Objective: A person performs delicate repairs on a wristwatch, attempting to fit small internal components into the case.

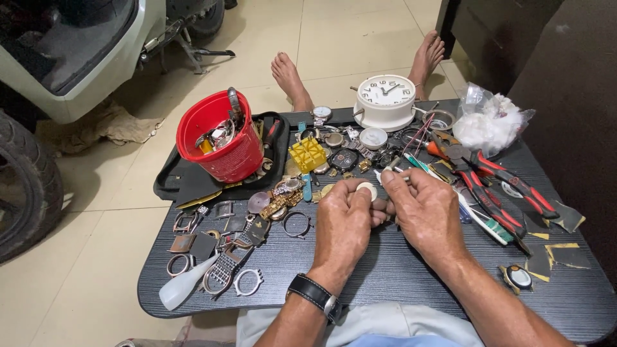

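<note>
Over the middle of a small black table (385, 270), my left hand (344, 225) pinches a small round white watch part (367, 190) between thumb and fingers. My right hand (427, 212) is closed around a thin white-tipped tool (385, 175), whose tip points at the round part. The two hands touch each other. A black wristwatch (315, 295) is strapped on my left wrist.
A red bucket (222, 144) of watch parts stands on a black tray at back left. A white alarm clock (385, 99) and a bag of cotton (491, 122) sit at the back. Red-handled pliers (508, 186) lie right. Loose cases and straps (225, 244) lie left.
</note>
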